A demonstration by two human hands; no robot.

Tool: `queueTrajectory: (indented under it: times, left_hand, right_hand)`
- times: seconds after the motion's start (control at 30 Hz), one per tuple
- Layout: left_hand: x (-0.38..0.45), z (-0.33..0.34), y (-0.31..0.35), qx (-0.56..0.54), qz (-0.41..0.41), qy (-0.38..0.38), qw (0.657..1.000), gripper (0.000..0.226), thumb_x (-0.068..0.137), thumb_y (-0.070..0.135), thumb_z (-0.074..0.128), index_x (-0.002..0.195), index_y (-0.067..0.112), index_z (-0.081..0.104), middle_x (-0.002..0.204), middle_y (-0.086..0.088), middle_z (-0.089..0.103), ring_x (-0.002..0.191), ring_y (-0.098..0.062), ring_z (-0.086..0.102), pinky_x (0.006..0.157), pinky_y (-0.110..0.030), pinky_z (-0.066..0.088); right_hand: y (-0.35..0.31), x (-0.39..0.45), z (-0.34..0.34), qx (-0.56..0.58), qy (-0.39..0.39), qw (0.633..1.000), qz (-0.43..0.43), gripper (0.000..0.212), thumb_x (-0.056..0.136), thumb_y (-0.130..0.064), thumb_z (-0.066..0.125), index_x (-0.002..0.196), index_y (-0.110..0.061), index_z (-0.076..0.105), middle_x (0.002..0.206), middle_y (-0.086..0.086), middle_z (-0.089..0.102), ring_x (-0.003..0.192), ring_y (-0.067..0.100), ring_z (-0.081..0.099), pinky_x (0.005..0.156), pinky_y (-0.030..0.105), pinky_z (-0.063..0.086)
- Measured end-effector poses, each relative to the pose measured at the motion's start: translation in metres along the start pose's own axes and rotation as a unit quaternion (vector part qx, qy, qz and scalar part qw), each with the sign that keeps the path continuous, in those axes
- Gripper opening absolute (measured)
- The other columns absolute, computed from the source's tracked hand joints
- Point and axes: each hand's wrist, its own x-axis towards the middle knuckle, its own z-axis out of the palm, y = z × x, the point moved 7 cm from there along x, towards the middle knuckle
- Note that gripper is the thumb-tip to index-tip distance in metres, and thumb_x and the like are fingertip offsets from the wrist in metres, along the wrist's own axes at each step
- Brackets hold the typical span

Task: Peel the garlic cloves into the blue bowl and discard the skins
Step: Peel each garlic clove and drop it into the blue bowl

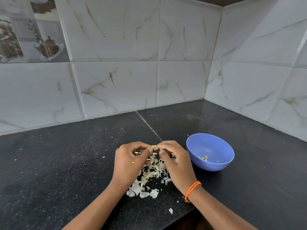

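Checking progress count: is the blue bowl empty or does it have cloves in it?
Not empty. The blue bowl stands upright with a few pale peeled cloves on its bottom; it is mostly bare inside.

Black speckled counter (66, 155) meets marbled white tiled walls (116, 47) in a corner.

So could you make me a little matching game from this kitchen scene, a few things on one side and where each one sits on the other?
Things:
1. round blue plastic bowl
2. pile of pale papery garlic skins
3. small yellowish garlic clove
4. orange braided thread band

Places:
A. pinched between the fingertips of both hands
B. on the right wrist
C. on the black stone counter, right of the hands
D. spread on the counter beneath the hands

Pairs: 1-C, 2-D, 3-A, 4-B
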Motion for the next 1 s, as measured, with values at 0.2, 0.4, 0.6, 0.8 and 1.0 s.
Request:
queueTrajectory:
  times: [0.2,0.4,0.6,0.8,1.0]
  left_hand:
    - [-0.003,0.004,0.005,0.065,0.024,-0.011,0.998,0.013,0.099,0.025,0.078,0.090,0.031,0.084,0.077,0.009,0.079,0.052,-0.015,0.073,0.056,-0.034,0.059]
    - [-0.002,0.009,0.000,0.030,0.013,-0.030,0.999,0.012,0.098,0.022,0.080,0.088,0.027,0.085,0.075,0.004,0.079,0.053,-0.021,0.073,0.054,-0.044,0.060]
    - [-0.001,0.012,-0.002,-0.043,-0.015,-0.054,0.997,0.009,0.099,0.014,0.077,0.093,0.016,0.084,0.083,-0.004,0.080,0.054,-0.025,0.069,0.050,-0.020,0.046]
    - [0.000,0.012,-0.006,-0.094,-0.042,-0.055,0.993,0.011,0.102,0.020,0.074,0.095,0.017,0.082,0.090,-0.007,0.079,0.057,-0.031,0.070,0.047,-0.028,0.042]
    - [0.002,0.010,-0.007,-0.067,-0.025,-0.058,0.996,0.016,0.108,0.025,0.066,0.099,0.017,0.076,0.088,-0.008,0.075,0.051,-0.034,0.067,0.046,-0.020,0.041]
  right_hand:
    - [-0.007,0.001,-0.004,0.018,0.016,1.000,-0.013,0.009,0.099,-0.021,0.074,0.097,-0.030,0.075,0.109,-0.008,0.063,0.094,0.024,0.069,0.067,0.050,0.062]
    - [0.000,0.004,-0.004,0.082,0.005,0.996,0.027,0.010,0.101,-0.009,0.070,0.093,-0.014,0.075,0.101,-0.004,0.065,0.086,0.022,0.068,0.056,0.039,0.058]
    - [0.007,0.003,0.004,0.080,-0.012,0.996,0.043,0.011,0.106,-0.013,0.063,0.098,-0.015,0.070,0.102,-0.002,0.061,0.088,0.025,0.068,0.056,0.030,0.055]
    - [0.004,0.003,0.000,0.022,0.012,1.000,0.019,0.012,0.107,-0.017,0.061,0.099,-0.021,0.069,0.105,-0.008,0.059,0.089,0.020,0.067,0.060,0.032,0.057]
    - [-0.010,0.000,-0.005,-0.039,0.018,0.999,-0.024,0.022,0.109,-0.017,0.057,0.095,-0.020,0.075,0.108,-0.010,0.056,0.097,0.020,0.063,0.074,0.025,0.050]
